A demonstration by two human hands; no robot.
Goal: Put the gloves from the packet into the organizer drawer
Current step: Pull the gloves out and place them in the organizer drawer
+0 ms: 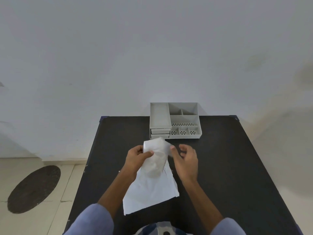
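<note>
Open tabletop (228,158) (organizer (184,136) at far edge)

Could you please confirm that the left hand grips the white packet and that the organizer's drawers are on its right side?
Not quite: the head view shows the drawers on the left side of the organizer, not the right. The left hand does grip the white packet.

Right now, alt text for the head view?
The left hand grips a white packet over a black table, a pale wad at its top; the right hand at its right edge. Grey organizer behind.
</note>
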